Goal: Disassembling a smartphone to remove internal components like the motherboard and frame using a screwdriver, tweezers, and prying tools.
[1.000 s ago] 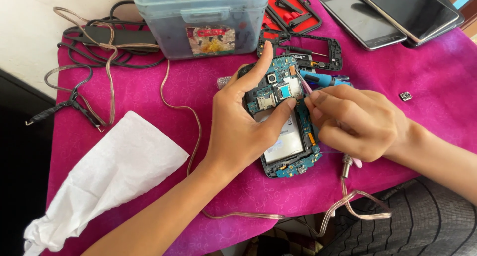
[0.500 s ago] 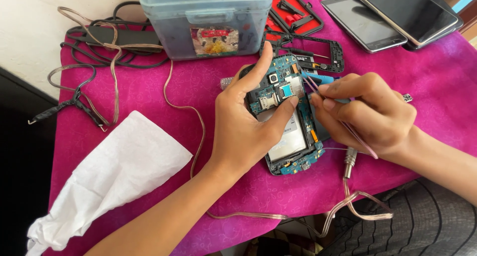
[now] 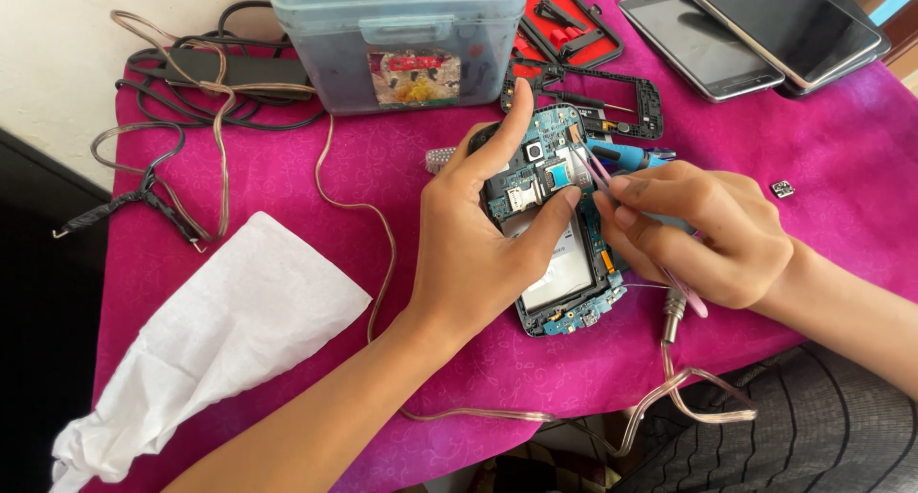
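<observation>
Magenta cloth on the table point(image 3: 363, 168), and since a second ago the right hand point(image 3: 703, 235) has slid back toward 3 o'clock, pinching tweezers point(image 3: 598, 173) at the opened phone point(image 3: 559, 225) the left hand point(image 3: 478, 254) clamps dead centre, so probing continues.

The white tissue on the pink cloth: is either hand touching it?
No: the white tissue lies apart, while the left hand grips the opened phone and the right hand holds tweezers.
</observation>
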